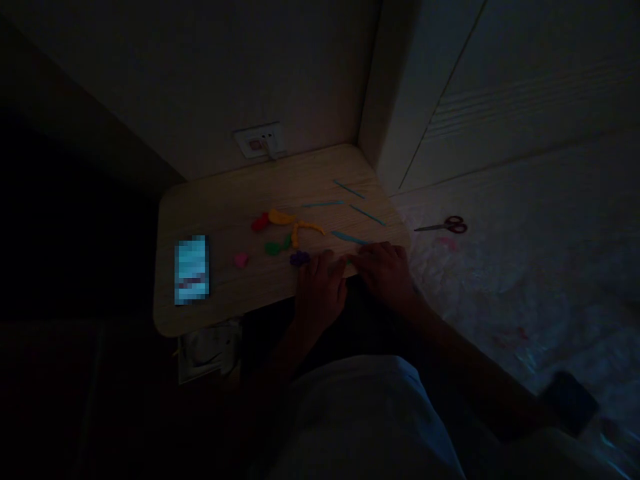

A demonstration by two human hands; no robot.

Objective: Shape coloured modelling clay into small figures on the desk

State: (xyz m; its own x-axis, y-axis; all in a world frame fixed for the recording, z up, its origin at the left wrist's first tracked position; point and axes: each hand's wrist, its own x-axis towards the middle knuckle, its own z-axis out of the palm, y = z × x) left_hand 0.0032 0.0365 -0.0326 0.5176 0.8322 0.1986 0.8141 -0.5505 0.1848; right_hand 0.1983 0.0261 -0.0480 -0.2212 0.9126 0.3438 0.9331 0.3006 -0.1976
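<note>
The light is very dim. My left hand (321,285) lies at the front edge of a small wooden table (220,200), its fingers stretched forward. A purple lump of modelling clay (299,259) sits at its fingertips. My right hand (384,272) is curled at the same edge, close to the left thumb. A tiny green piece of modelling clay (349,261) shows at its fingertips, mostly hidden. Just beyond the right hand is a blue modelling tool (350,237). Orange clay (283,217), a red lump (260,222), green clay (273,248) and a pink ball (241,260) lie farther left.
A phone with a lit, blurred screen (191,270) lies on the table's left side. Several thin blue sticks (367,215) are at the back right. Scissors (443,225) rest on the pale crinkled sheet (480,293) to the right. A wall socket (260,140) is behind the table.
</note>
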